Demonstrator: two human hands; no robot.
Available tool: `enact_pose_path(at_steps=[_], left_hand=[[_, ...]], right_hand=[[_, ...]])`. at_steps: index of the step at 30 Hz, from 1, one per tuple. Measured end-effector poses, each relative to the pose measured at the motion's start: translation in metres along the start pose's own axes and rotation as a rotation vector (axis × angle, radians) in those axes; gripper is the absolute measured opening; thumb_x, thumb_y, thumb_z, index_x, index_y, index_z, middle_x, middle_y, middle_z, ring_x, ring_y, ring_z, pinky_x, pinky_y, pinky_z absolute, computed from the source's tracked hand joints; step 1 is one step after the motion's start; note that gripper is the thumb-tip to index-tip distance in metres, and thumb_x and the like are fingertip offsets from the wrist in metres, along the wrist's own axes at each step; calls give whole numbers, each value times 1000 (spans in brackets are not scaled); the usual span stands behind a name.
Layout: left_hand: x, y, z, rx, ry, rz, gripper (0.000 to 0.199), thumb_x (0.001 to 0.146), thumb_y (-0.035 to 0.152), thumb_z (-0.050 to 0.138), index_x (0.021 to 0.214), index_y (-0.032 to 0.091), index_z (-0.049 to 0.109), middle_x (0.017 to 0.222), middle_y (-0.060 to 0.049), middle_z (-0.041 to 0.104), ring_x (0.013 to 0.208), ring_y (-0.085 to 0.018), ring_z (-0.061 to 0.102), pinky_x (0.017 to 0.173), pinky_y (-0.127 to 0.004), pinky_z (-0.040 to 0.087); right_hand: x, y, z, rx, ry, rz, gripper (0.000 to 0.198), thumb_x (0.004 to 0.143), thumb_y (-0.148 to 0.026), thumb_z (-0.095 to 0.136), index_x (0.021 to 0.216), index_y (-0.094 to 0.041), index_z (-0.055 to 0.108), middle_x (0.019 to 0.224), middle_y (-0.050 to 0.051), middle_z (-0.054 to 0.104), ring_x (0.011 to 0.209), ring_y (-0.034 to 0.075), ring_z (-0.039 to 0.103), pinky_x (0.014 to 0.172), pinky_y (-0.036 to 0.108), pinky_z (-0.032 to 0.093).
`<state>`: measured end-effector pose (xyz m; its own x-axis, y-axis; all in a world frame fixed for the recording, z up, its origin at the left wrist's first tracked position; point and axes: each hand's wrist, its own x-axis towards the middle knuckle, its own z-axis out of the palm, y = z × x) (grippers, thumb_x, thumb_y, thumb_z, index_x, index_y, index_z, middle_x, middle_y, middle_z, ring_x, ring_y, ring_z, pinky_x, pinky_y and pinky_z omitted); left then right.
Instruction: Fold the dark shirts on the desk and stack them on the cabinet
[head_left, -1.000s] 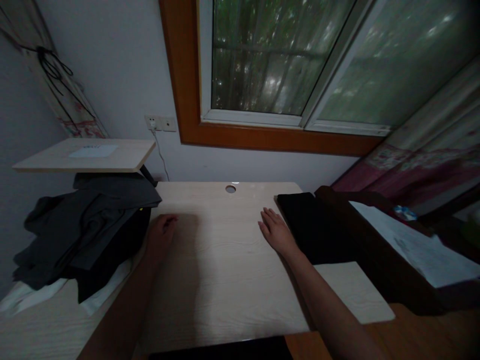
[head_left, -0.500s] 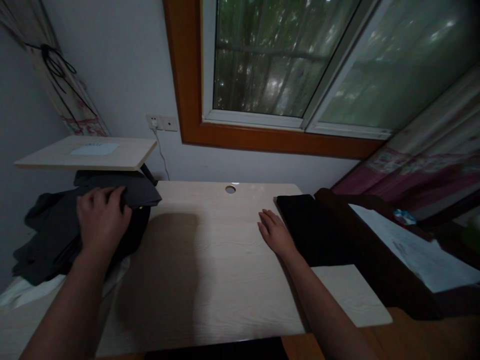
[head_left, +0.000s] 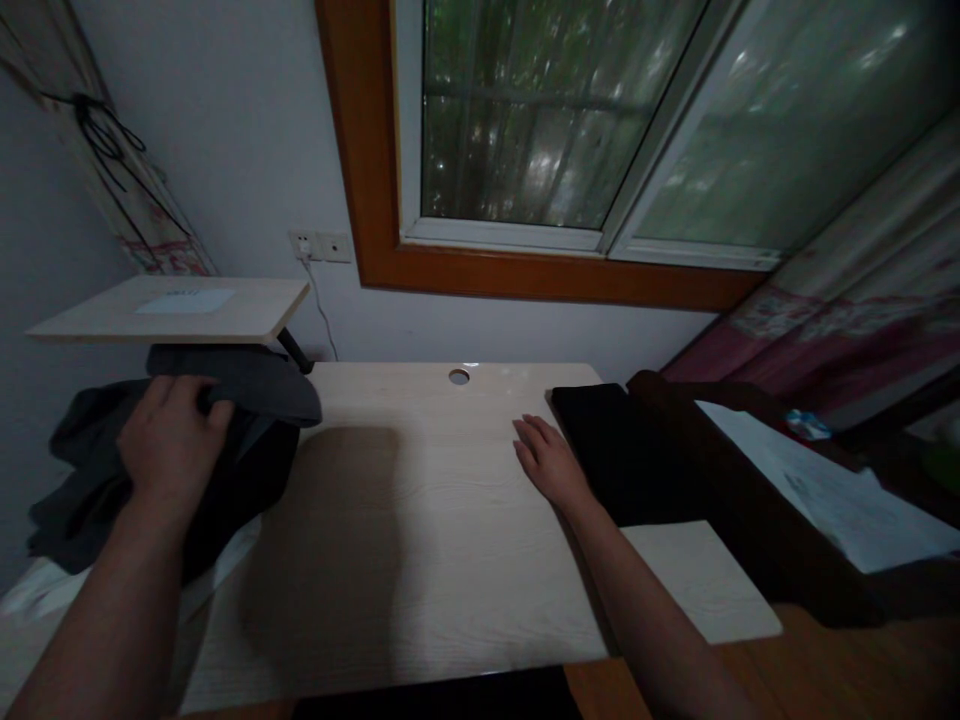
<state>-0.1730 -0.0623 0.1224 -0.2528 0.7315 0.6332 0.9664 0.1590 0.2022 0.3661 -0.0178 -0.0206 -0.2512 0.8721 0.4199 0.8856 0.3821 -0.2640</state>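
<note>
My left hand (head_left: pixel 171 430) is closed on a dark grey garment (head_left: pixel 259 382) in a heap of clothes at the left of the desk. The fingertips are hidden in the folds, and the garment's kind cannot be made out. Beneath it lies black cloth (head_left: pixel 251 490), with some white cloth (head_left: pixel 46 590) at the bottom of the heap. My right hand (head_left: pixel 553 462) rests palm down on the pale wooden desk (head_left: pixel 450 540), fingers stretched out, holding nothing. Beside it, to the right, lies a flat folded black cloth (head_left: pixel 630 455).
A raised shelf (head_left: pixel 259 318) with a paper (head_left: pixel 185 301) on it overhangs the back of the heap. Near the desk's back edge is a round cable hole (head_left: pixel 459 377). To the right stands dark furniture (head_left: pixel 757 500) bearing a white sheet (head_left: pixel 817 480). A window (head_left: pixel 540 120) is behind.
My left hand has moved a little to the left over the heap, and the grey garment's near edge has shifted and become rounder. My right hand has stayed in place.
</note>
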Motion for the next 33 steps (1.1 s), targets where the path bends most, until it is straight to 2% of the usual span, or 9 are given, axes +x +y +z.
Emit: enact_pose_path(at_steps=[6, 13, 17, 21, 23, 25, 28, 30, 33], left_hand=[[-20, 57, 4, -130, 7, 151, 21, 88, 29, 57, 106, 20, 65, 106, -9, 65, 106, -27, 62, 93, -42, 52], [-70, 131, 37, -494, -279, 337, 23, 81, 12, 56, 101, 22, 62, 103, -7, 64, 102, -25, 63, 95, -41, 52], [-103, 176, 52, -757, -439, 433, 31, 79, 5, 52, 102, 24, 61, 103, -5, 64, 101, -22, 63, 94, -39, 53], [-130, 213, 60, -997, -587, 511, 31, 79, 4, 53, 102, 23, 63, 103, -5, 65, 102, -21, 63, 91, -35, 53], [-139, 225, 62, -1087, -656, 539, 30, 81, 5, 55, 103, 22, 64, 105, -6, 66, 103, -20, 63, 92, -34, 52], [-146, 233, 61, -1139, -707, 566, 28, 84, 6, 56, 105, 22, 65, 107, -6, 66, 105, -20, 63, 95, -34, 52], [-151, 237, 55, -1160, -749, 618, 25, 89, 10, 56, 108, 23, 66, 109, -7, 68, 106, -19, 64, 97, -34, 53], [-149, 236, 49, -1141, -739, 656, 27, 93, 13, 55, 115, 23, 66, 115, -8, 68, 110, -19, 64, 99, -35, 52], [-141, 227, 41, -1050, -629, 711, 35, 95, 15, 52, 128, 25, 61, 124, -9, 66, 119, -21, 61, 104, -39, 51]], right_hand=[[1, -1, -1, 5, 3, -1, 45, 101, -37, 46, 141, -21, 59, 145, 14, 56, 137, 31, 50, 117, 51, 41], [-1, -15, -12, 167, -12, -29, 49, 100, -40, 52, 146, -24, 53, 145, 12, 56, 135, 28, 52, 116, 48, 43], [-1, -46, -21, 310, -135, -187, 62, 96, -44, 62, 153, -30, 44, 150, 10, 52, 137, 27, 50, 115, 48, 43], [0, -72, -17, 400, -239, -354, 84, 87, -43, 73, 159, -26, 31, 150, 14, 52, 135, 29, 51, 114, 50, 42], [-1, -76, -14, 445, -237, -390, 78, 88, -35, 71, 157, -24, 35, 147, 15, 55, 132, 29, 54, 111, 50, 43], [-2, -76, -11, 498, -217, -408, 63, 90, -29, 67, 149, -25, 47, 140, 14, 61, 127, 28, 57, 108, 49, 45], [-3, -71, -10, 588, -194, -405, 39, 92, -30, 65, 131, -25, 65, 127, 12, 69, 117, 26, 63, 102, 46, 50], [-3, -67, -11, 658, -173, -337, 31, 93, -33, 63, 122, -24, 70, 121, 11, 71, 113, 26, 65, 100, 44, 51], [-1, -55, -9, 773, -71, -119, 28, 90, -35, 62, 113, -23, 73, 115, 10, 73, 109, 28, 67, 98, 42, 53]])
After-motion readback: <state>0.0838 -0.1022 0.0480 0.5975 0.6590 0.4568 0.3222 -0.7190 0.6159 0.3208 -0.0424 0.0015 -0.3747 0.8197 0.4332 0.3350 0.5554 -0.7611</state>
